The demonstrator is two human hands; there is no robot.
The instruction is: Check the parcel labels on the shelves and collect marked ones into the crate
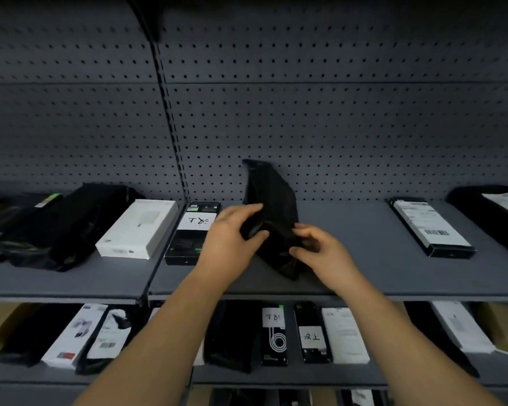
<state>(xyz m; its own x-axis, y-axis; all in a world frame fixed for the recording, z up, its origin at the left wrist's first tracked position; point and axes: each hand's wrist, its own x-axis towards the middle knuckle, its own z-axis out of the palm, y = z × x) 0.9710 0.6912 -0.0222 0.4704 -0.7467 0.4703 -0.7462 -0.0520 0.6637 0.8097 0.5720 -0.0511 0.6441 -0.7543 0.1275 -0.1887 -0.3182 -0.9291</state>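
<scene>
Black box (pixel 192 234) just left of left hand (pixel 232 238): handwritten white label, upside down, unclear.
Lower-shelf box (pixel 312 332) below hands: handwritten "汶上".

both hands (pixel 229 235) (pixel 320 250) forward, fingers curled

**Dark goods on grey shelving**

We see a grey-blue pegboard back wall (pixel 335 112) patterned with regular rows of small dark holes, and the upper shelf (pixel 349 276) in the same flat grey. The soft parcel (pixel 272 206) in our hands is plain black, with no visible print. Left of it lies a black box (pixel 192 232) with small green accents and a white label bearing black handwritten characters. Further left sits a plain white box (pixel 137 228), then a glossy black bag (pixel 68 224). To the right, a black box with a white printed label (pixel 431 227) shows a black barcode. Below, the lower shelf (pixel 276 376) carries black-and-white packages and tan cartons.
</scene>
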